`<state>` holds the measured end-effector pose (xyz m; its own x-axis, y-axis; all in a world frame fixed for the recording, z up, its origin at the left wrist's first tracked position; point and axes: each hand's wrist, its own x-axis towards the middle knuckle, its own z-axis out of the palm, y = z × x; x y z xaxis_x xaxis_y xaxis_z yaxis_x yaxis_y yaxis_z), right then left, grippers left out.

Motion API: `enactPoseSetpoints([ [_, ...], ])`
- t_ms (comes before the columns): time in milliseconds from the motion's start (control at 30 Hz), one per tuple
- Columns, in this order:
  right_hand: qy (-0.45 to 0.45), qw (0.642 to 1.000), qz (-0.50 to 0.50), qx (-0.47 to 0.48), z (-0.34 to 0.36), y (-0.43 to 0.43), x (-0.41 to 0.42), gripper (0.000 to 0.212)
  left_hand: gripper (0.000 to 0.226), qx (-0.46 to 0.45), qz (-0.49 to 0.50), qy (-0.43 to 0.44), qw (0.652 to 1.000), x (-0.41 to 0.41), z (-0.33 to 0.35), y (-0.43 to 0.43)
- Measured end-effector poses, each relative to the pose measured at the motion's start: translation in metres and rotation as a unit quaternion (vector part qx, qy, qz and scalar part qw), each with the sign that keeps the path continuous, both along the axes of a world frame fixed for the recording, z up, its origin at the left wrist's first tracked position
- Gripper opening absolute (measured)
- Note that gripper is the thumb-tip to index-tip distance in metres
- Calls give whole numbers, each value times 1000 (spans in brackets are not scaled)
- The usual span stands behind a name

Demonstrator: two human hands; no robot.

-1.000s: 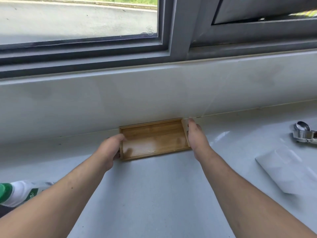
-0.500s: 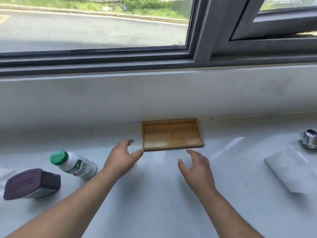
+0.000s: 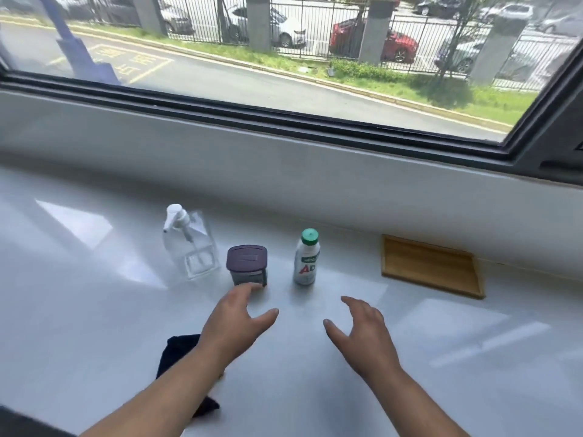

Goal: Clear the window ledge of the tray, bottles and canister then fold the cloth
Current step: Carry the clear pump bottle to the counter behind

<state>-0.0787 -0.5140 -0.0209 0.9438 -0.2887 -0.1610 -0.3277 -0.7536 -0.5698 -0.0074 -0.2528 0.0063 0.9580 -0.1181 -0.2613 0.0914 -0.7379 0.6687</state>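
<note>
White, glossy worktop (image 3: pixel 94 342) runs under a wide window (image 3: pixel 284 58) in the head view, with a row of things standing near its back wall. From left to right these are a clear pump bottle (image 3: pixel 189 247), upright; a squat canister (image 3: pixel 247 264) with a purple lid; and a white bottle (image 3: pixel 306 258) with a green cap and red letters on its label, also upright. The three stand near one another but apart. Further right, well apart from the white bottle, a shallow wooden tray (image 3: pixel 432 266) lies flat with its far edge just beside the wall; nothing lies in it. A dark cloth (image 3: pixel 179 351), crumpled, lies on the worktop near the front, partly hidden under the left forearm.

Both arms reach forward over the worktop. The left hand (image 3: pixel 235 326) hovers with its fingers (image 3: pixel 246 291) spread and empty, the tips just in front of the canister; whether they touch it cannot be told. The right hand (image 3: pixel 362 332) is likewise spread and holds nothing, its fingers apart, below and to the right of the white bottle.
</note>
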Motion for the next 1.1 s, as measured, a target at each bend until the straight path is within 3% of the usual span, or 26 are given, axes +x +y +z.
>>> enactPoseSetpoints([
  [233,-47,998,53,1,57,171,20,77,97,39,51,-74,995,-18,53,184],
  [433,-46,996,74,9,81,268,33,76,100,58,86,-104,989,-7,87,274],
  [567,-32,997,61,35,73,295,52,74,103,69,75,-103,989,17,90,286],
  [700,4,989,16,144,47,310,86,72,108,78,55,-107,990,54,83,273],
  [900,92,941,-72,317,3,328,154,72,121,103,28,-78,991,129,55,239],
  [1100,156,895,-154,388,-35,332,201,63,125,100,10,-29,995,176,13,227],
])
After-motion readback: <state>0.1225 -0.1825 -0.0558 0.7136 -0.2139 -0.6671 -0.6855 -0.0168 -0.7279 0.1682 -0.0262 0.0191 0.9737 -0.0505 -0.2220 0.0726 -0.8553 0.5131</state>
